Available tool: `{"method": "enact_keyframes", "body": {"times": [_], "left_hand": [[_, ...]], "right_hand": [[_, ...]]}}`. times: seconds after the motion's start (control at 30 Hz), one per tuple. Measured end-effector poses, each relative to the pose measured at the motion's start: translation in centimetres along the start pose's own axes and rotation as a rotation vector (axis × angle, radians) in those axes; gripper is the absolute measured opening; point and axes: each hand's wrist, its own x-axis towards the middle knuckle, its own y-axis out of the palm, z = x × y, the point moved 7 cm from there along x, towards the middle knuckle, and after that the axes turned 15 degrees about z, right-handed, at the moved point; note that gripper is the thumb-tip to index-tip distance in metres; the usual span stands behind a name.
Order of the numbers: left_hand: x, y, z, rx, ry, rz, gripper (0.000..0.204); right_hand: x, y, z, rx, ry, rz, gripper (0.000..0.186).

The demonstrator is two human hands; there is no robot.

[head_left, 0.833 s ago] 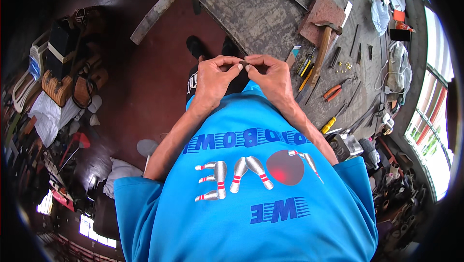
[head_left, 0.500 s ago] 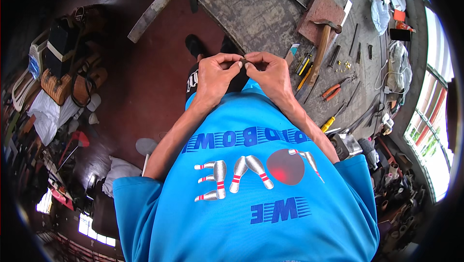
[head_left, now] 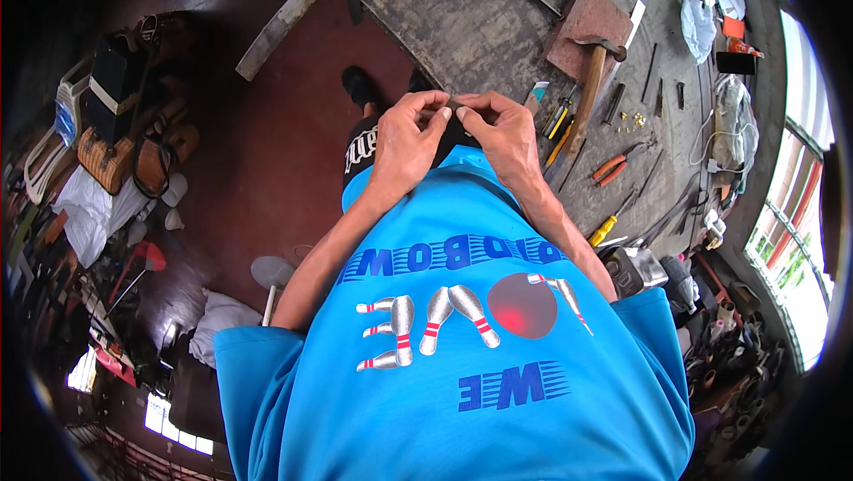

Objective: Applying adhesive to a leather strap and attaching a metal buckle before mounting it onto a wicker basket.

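My left hand (head_left: 407, 136) and my right hand (head_left: 502, 133) meet close together in front of my body, beside the near corner of the worktable (head_left: 426, 1). Thumb and fingers of each are pinched. Between the fingertips is a small dark piece (head_left: 453, 106), mostly hidden, whose kind I cannot make out. Nearest to my right hand on the table lie a utility knife (head_left: 536, 95) with a teal end, some screwdrivers (head_left: 558, 115) and a hammer (head_left: 589, 95) with a wooden handle, its head resting on a reddish block (head_left: 591, 23).
Orange-handled pliers (head_left: 611, 168), small brass-coloured bits (head_left: 629, 120) and a yellow-handled tool (head_left: 604, 229) lie further right on the table. A metal strip (head_left: 283, 23) juts out past its left edge. Woven bags (head_left: 105, 159) stand at the left.
Both hands have shifted very slightly, with the fingertips still together around the dark piece. The tools on the table lie as before.
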Motion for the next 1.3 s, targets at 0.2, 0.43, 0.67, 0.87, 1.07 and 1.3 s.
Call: {"method": "enact_keyframes", "body": {"times": [0.2,0.43,0.67,0.87,1.07,1.3], "left_hand": [[2.3,-0.2,1.8,0.125,-0.065,0.01,0.029],[4.4,0.3,2.8,0.11,-0.112,-0.005,0.032],[5.2,1.0,6.0,-0.109,-0.126,0.023,0.03],[5.2,1.1,5.9,-0.181,-0.077,-0.007,0.029],[5.4,1.6,6.3,-0.206,-0.099,-0.017,0.024],[5.5,1.5,6.0,-0.181,-0.094,-0.045,0.023]], "right_hand": [[1.9,-0.4,-1.0,-0.047,0.084,-0.004,0.027],[3.8,-1.9,-2.0,0.002,-0.003,-0.072,0.026],[4.7,-2.3,-4.8,0.087,-0.017,-0.069,0.024],[4.2,-2.3,-3.5,-0.145,0.048,-0.134,0.023],[4.7,-2.9,-5.4,0.035,0.016,-0.065,0.025],[4.8,-2.9,-5.6,0.08,0.064,-0.105,0.025]]}}
